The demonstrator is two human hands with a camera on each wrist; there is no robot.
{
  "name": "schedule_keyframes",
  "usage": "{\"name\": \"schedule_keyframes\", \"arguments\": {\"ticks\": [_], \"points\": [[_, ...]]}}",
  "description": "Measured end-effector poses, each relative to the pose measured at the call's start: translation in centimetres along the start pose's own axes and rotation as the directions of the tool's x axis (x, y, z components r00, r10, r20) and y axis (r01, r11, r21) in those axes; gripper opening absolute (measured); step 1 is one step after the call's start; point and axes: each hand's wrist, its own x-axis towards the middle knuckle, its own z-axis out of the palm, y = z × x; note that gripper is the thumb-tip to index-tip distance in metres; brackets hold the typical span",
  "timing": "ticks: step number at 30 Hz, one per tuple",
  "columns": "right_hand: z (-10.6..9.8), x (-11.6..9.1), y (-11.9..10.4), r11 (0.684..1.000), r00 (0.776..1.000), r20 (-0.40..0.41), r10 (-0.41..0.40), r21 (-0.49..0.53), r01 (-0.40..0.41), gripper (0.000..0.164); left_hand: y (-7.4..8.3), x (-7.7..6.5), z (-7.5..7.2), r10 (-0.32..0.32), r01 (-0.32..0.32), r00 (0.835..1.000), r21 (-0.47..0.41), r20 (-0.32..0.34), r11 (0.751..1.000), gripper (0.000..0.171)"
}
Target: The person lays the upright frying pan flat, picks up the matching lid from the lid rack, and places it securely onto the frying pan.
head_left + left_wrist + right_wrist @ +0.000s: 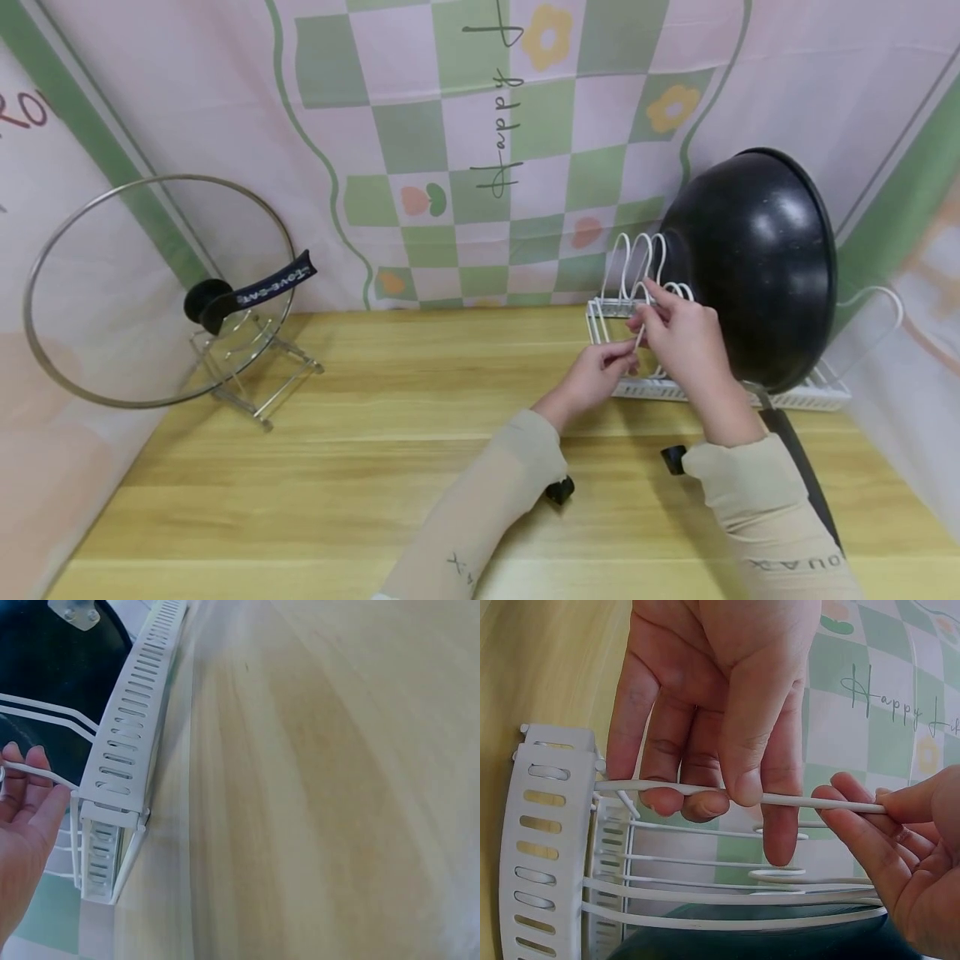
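Note:
A white wire dish rack [813, 397] with slotted rails and upright loops stands at the right of the table. My left hand [597, 373] pinches one wire loop [814, 802] low down, near the slotted rail [124, 742]. Higher on that same wire, my right hand [686, 337] pinches it between thumb and fingers. In the right wrist view, the left hand [727, 690] comes from the top and the right hand [922, 862] from the right edge. Just right of my hands, a large black wok [757, 267] sits tilted on its side in the rack.
The wok's dark handle [802, 467] reaches toward the front edge beside my right forearm. At the left, a glass lid [112, 275] with a black knob [217, 304] leans upright in a small metal stand [288, 379]. A checkered cloth [480, 142] hangs behind the table.

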Motion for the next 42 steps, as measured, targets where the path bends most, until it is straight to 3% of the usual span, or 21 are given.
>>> {"name": "schedule_keyframes", "arguments": {"ticks": [20,42], "points": [[-0.5,0.4,-0.6,0.999,0.994,0.104,0.036,0.032,-0.040,0.045,0.3,-0.4,-0.6,-0.031,0.032,0.999,-0.033,0.009,0.999,0.034],[0.0,0.8,-1.2,0.998,0.992,0.124,0.011,0.064,-0.019,0.045,0.4,-0.8,-1.6,-0.049,0.049,0.999,-0.007,0.008,0.999,0.032]]}}
